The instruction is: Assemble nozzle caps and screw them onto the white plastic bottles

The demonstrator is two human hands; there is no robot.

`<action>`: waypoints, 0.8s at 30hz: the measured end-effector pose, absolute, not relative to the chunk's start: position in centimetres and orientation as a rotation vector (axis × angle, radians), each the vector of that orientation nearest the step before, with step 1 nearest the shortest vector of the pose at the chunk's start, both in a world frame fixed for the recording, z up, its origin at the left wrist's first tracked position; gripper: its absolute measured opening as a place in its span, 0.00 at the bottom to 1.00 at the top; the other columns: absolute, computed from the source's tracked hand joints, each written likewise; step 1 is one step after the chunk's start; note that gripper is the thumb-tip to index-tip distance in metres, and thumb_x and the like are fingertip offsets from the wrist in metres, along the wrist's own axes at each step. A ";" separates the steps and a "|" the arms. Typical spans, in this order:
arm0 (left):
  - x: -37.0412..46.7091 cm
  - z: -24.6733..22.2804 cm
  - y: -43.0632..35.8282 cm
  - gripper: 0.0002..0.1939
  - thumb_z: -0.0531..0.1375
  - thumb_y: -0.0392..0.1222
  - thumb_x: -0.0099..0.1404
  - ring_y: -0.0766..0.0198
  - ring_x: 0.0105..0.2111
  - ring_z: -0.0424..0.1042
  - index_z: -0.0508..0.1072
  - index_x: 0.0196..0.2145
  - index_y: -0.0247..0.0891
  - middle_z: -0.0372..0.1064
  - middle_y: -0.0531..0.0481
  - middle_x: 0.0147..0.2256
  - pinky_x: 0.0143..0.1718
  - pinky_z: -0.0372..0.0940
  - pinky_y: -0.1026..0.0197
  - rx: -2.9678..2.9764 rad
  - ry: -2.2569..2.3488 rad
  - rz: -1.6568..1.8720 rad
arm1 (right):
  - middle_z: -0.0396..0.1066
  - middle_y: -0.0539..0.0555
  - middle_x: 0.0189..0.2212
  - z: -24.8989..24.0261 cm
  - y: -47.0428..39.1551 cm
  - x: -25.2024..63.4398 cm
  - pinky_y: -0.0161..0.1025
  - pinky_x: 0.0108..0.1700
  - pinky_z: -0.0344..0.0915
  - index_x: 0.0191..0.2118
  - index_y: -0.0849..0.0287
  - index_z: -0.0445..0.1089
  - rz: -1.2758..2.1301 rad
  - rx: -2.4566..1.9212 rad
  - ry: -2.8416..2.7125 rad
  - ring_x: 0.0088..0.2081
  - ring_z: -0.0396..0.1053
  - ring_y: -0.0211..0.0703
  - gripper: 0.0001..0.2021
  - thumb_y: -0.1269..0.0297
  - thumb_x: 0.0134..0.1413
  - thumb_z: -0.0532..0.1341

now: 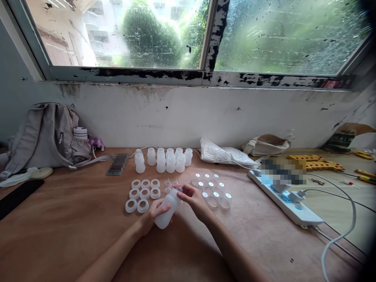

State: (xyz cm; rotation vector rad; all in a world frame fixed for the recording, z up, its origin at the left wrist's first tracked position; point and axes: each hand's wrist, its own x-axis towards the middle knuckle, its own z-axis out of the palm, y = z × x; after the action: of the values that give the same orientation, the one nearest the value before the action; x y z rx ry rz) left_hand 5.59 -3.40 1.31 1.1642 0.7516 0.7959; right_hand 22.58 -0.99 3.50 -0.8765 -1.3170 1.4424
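White bottle (168, 214) between 2 hands (193, 197), 8 rings (145, 198)

the bottle (168, 215) is showing matt, frosted plastic; the rings (145, 198) are looking smooth and plasticky; the backpack (41, 135) is showing matt cloth; the worktop (85, 211) is appearing smooth, perhaps wooden.
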 end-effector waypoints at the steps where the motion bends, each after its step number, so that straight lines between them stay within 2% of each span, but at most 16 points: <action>1: 5.7 1.3 -3.4 0.21 0.58 0.50 0.55 0.66 0.26 0.65 0.66 0.40 0.31 0.66 0.46 0.31 0.25 0.57 0.66 1.231 0.788 0.841 | 0.69 0.49 0.25 3.4 -1.0 22.5 0.37 0.33 0.60 0.31 0.59 0.70 1.364 -0.939 -1.319 0.30 0.65 0.41 0.12 0.58 0.39 0.66; 3: 5.8 1.2 -3.5 0.20 0.61 0.48 0.52 0.66 0.28 0.65 0.67 0.39 0.33 0.65 0.48 0.31 0.27 0.58 0.67 1.296 0.823 0.903 | 0.69 0.49 0.25 3.2 -1.1 22.3 0.37 0.32 0.61 0.32 0.58 0.69 1.328 -0.953 -1.300 0.30 0.65 0.41 0.13 0.57 0.39 0.65; 6: 5.9 1.2 -3.7 0.21 0.60 0.51 0.53 0.66 0.26 0.65 0.65 0.39 0.33 0.65 0.47 0.30 0.26 0.58 0.65 1.144 0.728 0.794 | 0.70 0.54 0.36 3.0 -1.4 22.1 0.40 0.37 0.62 0.42 0.55 0.67 1.559 -0.764 -1.254 0.38 0.66 0.46 0.19 0.58 0.40 0.64; 8: 6.0 1.3 -3.8 0.21 0.61 0.50 0.51 0.66 0.25 0.65 0.65 0.38 0.33 0.66 0.47 0.30 0.25 0.58 0.64 1.082 0.706 0.730 | 0.70 0.57 0.40 3.0 -1.6 22.0 0.41 0.39 0.62 0.43 0.56 0.68 1.643 -0.714 -1.241 0.41 0.66 0.48 0.20 0.60 0.41 0.64; 13: 6.4 1.7 -4.2 0.17 0.64 0.42 0.46 0.67 0.25 0.63 0.67 0.33 0.33 0.64 0.52 0.26 0.25 0.55 0.66 1.270 0.853 0.885 | 0.71 0.55 0.36 3.2 -2.2 21.8 0.41 0.39 0.62 0.38 0.57 0.69 1.498 -0.797 -1.240 0.38 0.67 0.46 0.15 0.62 0.40 0.65; 17: 7.0 2.0 -5.3 0.18 0.61 0.46 0.48 0.67 0.23 0.64 0.66 0.35 0.32 0.66 0.48 0.27 0.23 0.57 0.65 0.997 0.636 0.639 | 0.72 0.56 0.36 3.4 -2.8 21.5 0.41 0.37 0.63 0.37 0.56 0.67 1.625 -0.674 -1.195 0.38 0.68 0.47 0.16 0.59 0.39 0.65; 19: 7.4 2.0 -5.8 0.17 0.61 0.44 0.48 0.67 0.23 0.64 0.66 0.34 0.32 0.65 0.49 0.25 0.23 0.57 0.65 0.952 0.616 0.593 | 0.73 0.55 0.33 3.4 -3.1 21.3 0.39 0.36 0.63 0.34 0.57 0.68 1.655 -0.678 -1.176 0.37 0.68 0.46 0.13 0.60 0.39 0.64; 22: 7.9 1.9 -5.9 0.11 0.61 0.38 0.47 0.69 0.22 0.62 0.66 0.30 0.32 0.63 0.53 0.23 0.22 0.55 0.67 1.138 0.770 0.680 | 0.72 0.53 0.26 3.2 -3.3 21.0 0.37 0.32 0.63 0.28 0.58 0.67 1.564 -0.752 -1.125 0.32 0.69 0.44 0.07 0.64 0.40 0.64; 24: 8.1 1.9 -5.9 0.10 0.61 0.36 0.47 0.70 0.22 0.60 0.67 0.29 0.33 0.61 0.54 0.22 0.21 0.53 0.68 1.306 0.891 0.749 | 0.72 0.52 0.25 3.0 -3.3 20.9 0.36 0.31 0.63 0.27 0.58 0.66 1.507 -0.784 -1.090 0.30 0.69 0.43 0.07 0.64 0.39 0.64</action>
State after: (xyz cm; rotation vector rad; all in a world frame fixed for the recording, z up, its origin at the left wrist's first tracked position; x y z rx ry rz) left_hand 8.09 -5.91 1.90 1.3061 0.8913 0.7495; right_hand 20.87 -3.31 3.00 -0.7840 -1.0902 1.5074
